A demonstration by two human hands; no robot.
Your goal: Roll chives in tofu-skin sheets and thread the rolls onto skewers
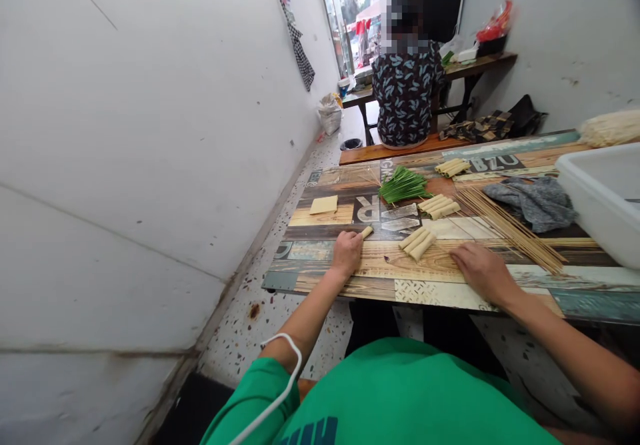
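Note:
My left hand (347,253) is closed on a pale yellow roll (367,232), probably rolled tofu skin, lying on the patterned table. Beyond it lies a flat square sheet (324,205) of the same colour. My right hand (480,268) rests on the table with its fingers curled together; what they pinch, if anything, is hidden. Between the hands sits a small group of rolls (418,242), with more rolls (439,206) behind and another bundle (453,167) farther back. A bunch of cut green chives (404,185) lies near the table's middle. Wooden skewers (510,228) are spread beyond my right hand.
A grey cloth (533,201) lies right of the skewers, beside a white plastic tub (600,198). A pale stack (610,128) stands behind the tub. Ahead, a person in a leaf-patterned shirt (406,95) sits on a bench, back turned. A white wall (150,131) runs along the left.

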